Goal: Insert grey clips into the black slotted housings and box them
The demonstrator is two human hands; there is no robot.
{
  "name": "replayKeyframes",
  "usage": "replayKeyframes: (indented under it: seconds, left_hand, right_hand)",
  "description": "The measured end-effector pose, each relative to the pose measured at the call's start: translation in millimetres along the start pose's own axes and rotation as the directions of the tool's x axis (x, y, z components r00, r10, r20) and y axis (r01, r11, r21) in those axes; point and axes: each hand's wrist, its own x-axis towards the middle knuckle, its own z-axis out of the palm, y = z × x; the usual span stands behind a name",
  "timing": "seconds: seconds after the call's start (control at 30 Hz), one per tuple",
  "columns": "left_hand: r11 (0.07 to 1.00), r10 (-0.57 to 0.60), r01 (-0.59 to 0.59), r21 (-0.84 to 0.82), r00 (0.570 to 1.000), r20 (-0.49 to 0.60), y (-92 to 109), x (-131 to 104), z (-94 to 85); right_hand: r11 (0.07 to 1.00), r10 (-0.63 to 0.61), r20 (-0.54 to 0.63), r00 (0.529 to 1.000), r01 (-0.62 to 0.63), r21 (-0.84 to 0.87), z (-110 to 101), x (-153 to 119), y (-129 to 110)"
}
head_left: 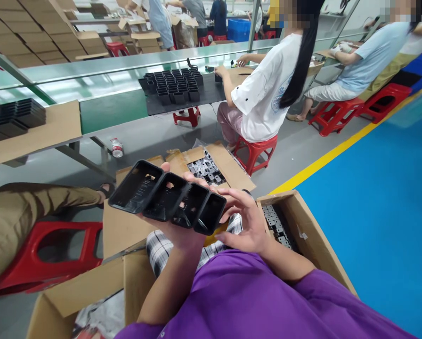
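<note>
Four or so black plastic boxes (166, 197) lie side by side in a row, their hollow sides facing up toward me. My left hand (182, 230) holds the row from beneath, with fingertips showing along its far edge. At the right end of the row is my right hand (244, 221), its fingers apart and curved beside the last box. Whether those fingertips touch the box is hard to tell. Nothing shows between the right thumb and fingers.
Open cartons with small parts stand ahead (232, 162) and at my right (324, 249); another (80, 292) is at lower left. Black boxes cover a dark board (154, 107) on the bench. A person sits ahead on a red stool (256, 153); another red stool (69, 278) is left.
</note>
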Motion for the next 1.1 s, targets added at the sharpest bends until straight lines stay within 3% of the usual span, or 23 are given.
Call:
replayKeyframes:
  seconds: [0.13,0.33,0.53,0.77,1.1]
  left_hand:
    - [1.000,-0.008,0.008,0.003,1.000,-0.015,-5,-2,-1.9]
    - [0.997,-0.065,0.064,-0.036,0.998,-0.025,-5,4,-7.1]
    - [0.992,-0.120,0.117,-0.047,0.991,-0.062,-5,8,-6.7]
    - [0.996,-0.074,0.069,-0.048,0.989,-0.125,-6,10,-9.1]
    - [0.999,-0.026,0.015,-0.053,0.976,-0.218,-8,3,3.4]
  right_hand:
    - [0.994,0.012,-0.031,0.999,-0.015,-0.110,2,7,-3]
    - [0.993,-0.034,-0.088,0.996,0.024,-0.116,2,14,-3]
    - [0.990,-0.044,-0.063,0.997,0.035,-0.137,4,15,-2]
    - [0.989,-0.008,-0.057,0.998,0.000,-0.151,7,12,2]
    - [0.980,0.052,-0.067,0.996,-0.064,-0.188,12,13,4]
